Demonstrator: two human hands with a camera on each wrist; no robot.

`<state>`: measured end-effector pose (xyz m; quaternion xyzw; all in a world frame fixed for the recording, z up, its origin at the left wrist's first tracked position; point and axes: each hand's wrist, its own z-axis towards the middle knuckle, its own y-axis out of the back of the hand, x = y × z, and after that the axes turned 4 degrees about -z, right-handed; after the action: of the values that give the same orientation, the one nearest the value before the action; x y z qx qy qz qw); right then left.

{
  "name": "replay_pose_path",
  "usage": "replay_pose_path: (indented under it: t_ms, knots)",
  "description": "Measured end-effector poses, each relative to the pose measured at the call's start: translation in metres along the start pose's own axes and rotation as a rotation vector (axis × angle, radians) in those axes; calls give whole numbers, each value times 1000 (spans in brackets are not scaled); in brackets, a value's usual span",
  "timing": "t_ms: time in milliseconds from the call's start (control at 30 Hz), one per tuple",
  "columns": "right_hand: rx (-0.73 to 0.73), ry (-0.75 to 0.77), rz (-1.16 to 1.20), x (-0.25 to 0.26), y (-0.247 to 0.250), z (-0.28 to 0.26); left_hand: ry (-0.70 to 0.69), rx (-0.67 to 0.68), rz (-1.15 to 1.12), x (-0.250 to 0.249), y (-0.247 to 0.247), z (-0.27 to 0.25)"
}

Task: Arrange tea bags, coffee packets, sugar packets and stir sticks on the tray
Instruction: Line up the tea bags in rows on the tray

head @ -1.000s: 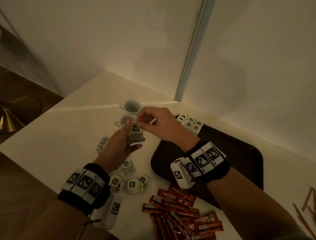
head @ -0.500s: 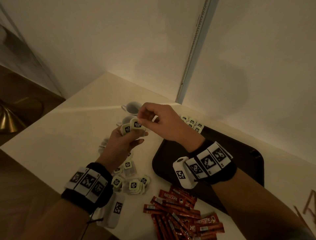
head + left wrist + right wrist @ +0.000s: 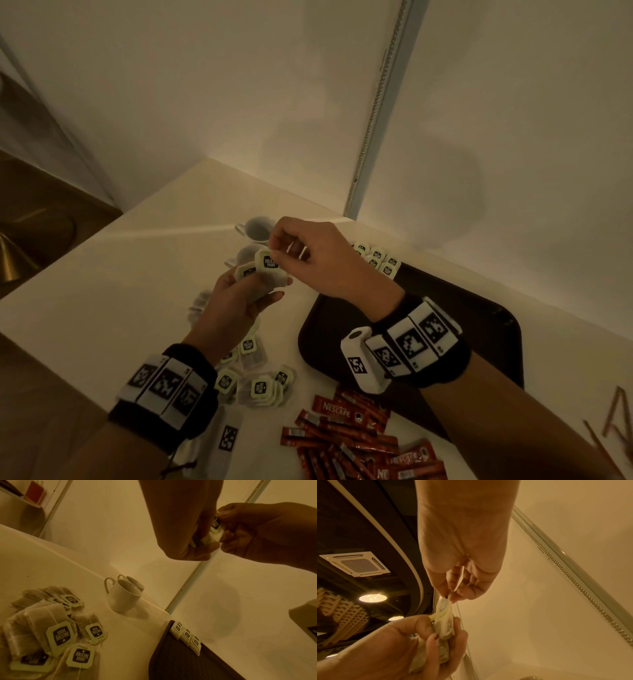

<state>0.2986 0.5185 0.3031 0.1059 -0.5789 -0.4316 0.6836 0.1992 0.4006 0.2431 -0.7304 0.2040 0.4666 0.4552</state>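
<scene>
My left hand [image 3: 239, 294] grips a small stack of tea bags [image 3: 263, 277] above the table, left of the dark tray [image 3: 479, 329]. My right hand [image 3: 308, 257] pinches the pale green tag [image 3: 269, 263] of the top bag in that stack; the pinch also shows in the right wrist view [image 3: 444, 605] and left wrist view [image 3: 215, 524]. A row of tea bags [image 3: 380, 262] lies in the tray's far left corner. Loose tea bags [image 3: 260, 387] lie on the table under my left wrist. Red coffee packets [image 3: 349, 438] are piled at the front.
Two white cups [image 3: 257, 228] stand on the cream table [image 3: 120, 274] beyond my hands, close to the wall. Brown stir sticks [image 3: 613, 418] lie at the right edge of the table. The wall corner with a metal strip [image 3: 373, 113] bounds the back.
Both hands stay together over the stack. The top bag, hanging upright a second ago, now lies folded onto the stack with its tag pinched by my right fingers.
</scene>
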Motion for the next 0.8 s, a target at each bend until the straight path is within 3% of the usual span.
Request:
replay_pose_path:
  t_ms: [233,367,467,800]
  knots:
    - [-11,-98,85,-11,5,-5,107,-74,-131,1,1,3]
    - [-128,-332,198,-44,30,-14,94,-156,-30,3,2,6]
    - [-167,-521,89,-89,44,-26,84,-171,13,3,1,6]
    - [-144,-1014,-21,-203,27,-66,102,-185,-8,0,2,8]
